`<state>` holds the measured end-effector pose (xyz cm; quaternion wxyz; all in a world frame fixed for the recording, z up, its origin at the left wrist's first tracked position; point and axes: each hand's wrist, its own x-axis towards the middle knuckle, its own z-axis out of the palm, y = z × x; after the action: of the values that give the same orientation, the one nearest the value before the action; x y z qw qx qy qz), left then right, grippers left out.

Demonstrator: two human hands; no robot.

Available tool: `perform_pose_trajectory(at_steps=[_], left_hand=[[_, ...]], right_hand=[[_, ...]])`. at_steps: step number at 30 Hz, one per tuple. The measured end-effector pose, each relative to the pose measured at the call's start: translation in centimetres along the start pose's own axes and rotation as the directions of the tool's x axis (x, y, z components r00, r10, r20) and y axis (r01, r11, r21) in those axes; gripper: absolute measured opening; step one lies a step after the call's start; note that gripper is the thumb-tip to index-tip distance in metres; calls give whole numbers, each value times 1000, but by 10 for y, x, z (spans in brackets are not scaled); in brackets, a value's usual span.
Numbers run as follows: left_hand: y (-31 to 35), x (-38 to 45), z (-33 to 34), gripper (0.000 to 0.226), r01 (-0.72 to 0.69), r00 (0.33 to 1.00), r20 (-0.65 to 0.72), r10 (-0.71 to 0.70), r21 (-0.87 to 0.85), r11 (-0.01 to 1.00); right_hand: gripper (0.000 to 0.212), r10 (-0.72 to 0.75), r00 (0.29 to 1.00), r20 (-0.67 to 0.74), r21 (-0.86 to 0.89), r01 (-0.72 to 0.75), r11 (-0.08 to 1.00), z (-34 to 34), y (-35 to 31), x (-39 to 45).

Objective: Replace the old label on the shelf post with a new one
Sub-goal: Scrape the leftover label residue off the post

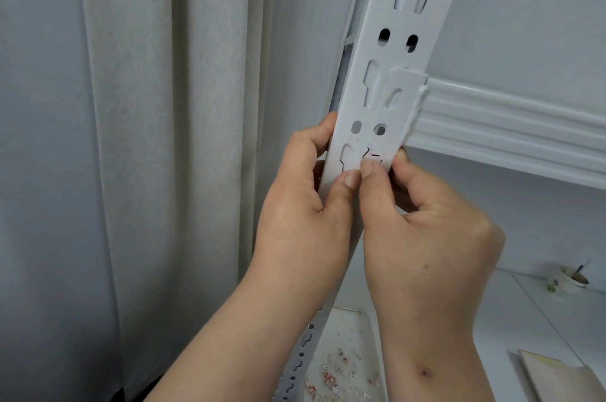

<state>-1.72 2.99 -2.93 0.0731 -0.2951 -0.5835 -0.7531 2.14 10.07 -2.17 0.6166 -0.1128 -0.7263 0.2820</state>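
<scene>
A white metal shelf post [398, 50] with keyhole slots runs up the middle of the head view. A white label [369, 157] with faint red and black marks lies flat on the post's face. My left hand [305, 191] wraps around the post from the left, its thumb on the label's lower edge. My right hand [423, 214] grips the post from the right, thumb tip pressing on the label beside the left thumb. The lower part of the label is hidden under both thumbs.
A white shelf beam [511, 129] joins the post on the right. Pale curtains [147, 139] hang at left. Below, a white tray [347, 365] holds several torn paper scraps. A small cup [572, 278] and a flat beige card [557, 378] lie on the lower shelf.
</scene>
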Motion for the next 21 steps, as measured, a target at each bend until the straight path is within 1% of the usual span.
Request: perform_pose_trajectory(at_steps=[4, 12, 15, 18, 21], left_hand=[[0, 0, 0, 42, -9, 1000, -6, 9, 3, 1000], [0, 0, 1, 42, -7, 1000, -7, 7, -10, 1000], [2, -1, 1, 43, -13, 1000, -1, 13, 6, 1000], [3, -1, 0, 43, -13, 1000, 3, 13, 7, 1000], [4, -1, 0, 40, -5, 1000, 1, 5, -16, 1000]], right_hand=[[21, 8, 999, -39, -2, -8, 1000, 2, 0, -1], [22, -30, 999, -37, -24, 29, 999, 2, 3, -1], [29, -41, 997, -67, -52, 38, 998, 2, 4, 1], [26, -45, 998, -47, -25, 44, 999, 0, 5, 1], [22, 6, 1000, 0, -9, -6, 1000, -1, 1, -1]])
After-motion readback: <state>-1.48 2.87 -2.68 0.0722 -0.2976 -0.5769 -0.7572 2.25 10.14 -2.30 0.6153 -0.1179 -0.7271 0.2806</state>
